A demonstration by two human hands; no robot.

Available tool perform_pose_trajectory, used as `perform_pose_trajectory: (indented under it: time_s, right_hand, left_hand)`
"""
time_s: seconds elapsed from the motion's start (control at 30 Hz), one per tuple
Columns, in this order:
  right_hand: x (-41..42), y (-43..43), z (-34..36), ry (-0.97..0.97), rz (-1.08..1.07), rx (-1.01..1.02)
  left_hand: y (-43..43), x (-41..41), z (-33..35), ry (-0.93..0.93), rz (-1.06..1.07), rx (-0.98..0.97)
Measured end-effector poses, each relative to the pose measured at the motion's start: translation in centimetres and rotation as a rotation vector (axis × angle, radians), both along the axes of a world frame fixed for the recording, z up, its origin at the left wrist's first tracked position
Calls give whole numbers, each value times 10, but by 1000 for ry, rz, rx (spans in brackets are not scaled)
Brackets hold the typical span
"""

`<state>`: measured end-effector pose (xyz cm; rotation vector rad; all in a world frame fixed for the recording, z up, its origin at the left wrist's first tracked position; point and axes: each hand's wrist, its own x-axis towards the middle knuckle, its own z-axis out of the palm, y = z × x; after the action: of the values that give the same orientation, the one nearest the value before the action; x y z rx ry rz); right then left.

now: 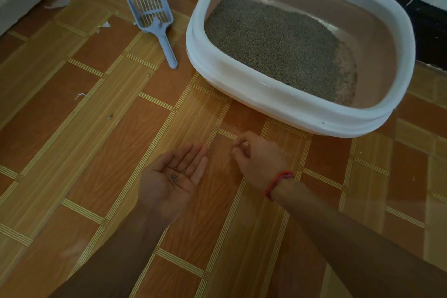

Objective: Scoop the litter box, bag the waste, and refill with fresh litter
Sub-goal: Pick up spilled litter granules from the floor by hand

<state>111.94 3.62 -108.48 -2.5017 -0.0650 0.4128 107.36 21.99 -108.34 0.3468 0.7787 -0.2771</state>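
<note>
Since spilled litter grains [174,177] must go back, my left hand [164,187] lies palm up, fingers [193,156] together, cupping some. My right hand [260,159] pinches what may be another, in front of the litter box [242,91]; the scoop [167,48] lies left of it.

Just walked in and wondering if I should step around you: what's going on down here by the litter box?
A person seems to be gathering stray litter granules from the floor. The left hand is open, palm up, carrying a few; the right hand pinches its fingertips together near the floor, too small to tell if they hold one. The blue scoop lies untouched on the floor left of the litter box, which has litter in it.
</note>
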Motion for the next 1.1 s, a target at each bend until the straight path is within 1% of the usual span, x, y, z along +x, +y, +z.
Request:
perform_pose_trajectory:
  time_s: [0.13,0.23,0.4,0.63,0.8,0.83,0.9,0.93,0.97,1.0,1.03,1.07,1.1]
  right_hand:
    - [2,-5,-9,27,-9,-37]
    - [0,-5,-10,37,13,-84]
    - [0,-2,-9,22,39,-88]
    - [0,1,-5,41,96,-155]
    - [-9,18,18,16,120,-49]
    - [-14,17,25,68,141,-49]
    - [-29,21,40,342,273,-96]
    - [-36,27,39,342,334,-93]
    - [-39,36,37,236,349,-53]
    - [-38,48,39,86,320,11]
    - [-36,59,45,-11,330,37]
    - [-33,69,45,-49,363,51]
    - [-31,76,59,-18,384,81]
  left_hand:
    - [-1,1,-1,9,2,-8]
    - [0,0,-1,16,5,0]
    - [0,0,-1,22,7,3]
    - [-1,0,-1,20,2,5]
    - [0,-1,-2,2,-8,12]
    - [0,-1,-1,-5,-10,6]
    - [1,-3,-2,-1,-10,8]
    - [1,-4,-2,-6,-28,20]
    - [1,-4,-1,-14,-50,23]
    - [1,-6,-2,-20,-58,14]
    - [0,-7,-2,-16,-67,10]
    - [1,-7,-2,-6,-71,14]
    - [2,-7,0,-1,-80,19]
